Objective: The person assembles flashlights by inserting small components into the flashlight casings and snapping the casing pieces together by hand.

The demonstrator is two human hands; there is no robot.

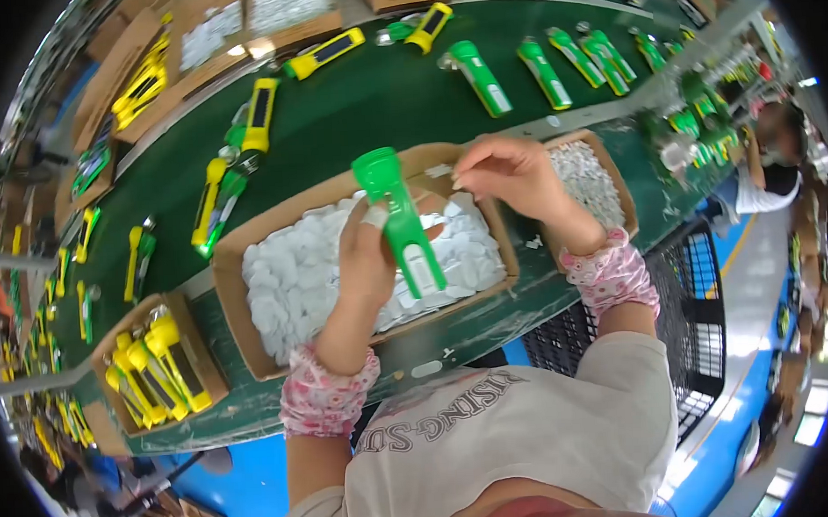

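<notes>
A green flashlight-shaped housing [398,222] is held in my left hand [366,242], its wide head toward the far side and a pale panel at its near end. Below it stands a cardboard box [239,314] of white round pieces [284,275]. My right hand [508,174] is raised over the box's right corner, thumb and fingertips pinched together; whatever is between them is too small to make out. Right beside that hand is a smaller box of small pale parts [583,179].
Green housings [545,74] and yellow-and-black ones [259,117] lie along the green conveyor [359,102]. A box of yellow pieces [162,365] stands at left. Black crates [688,310] are at the lower right. Another person [770,179] sits far right.
</notes>
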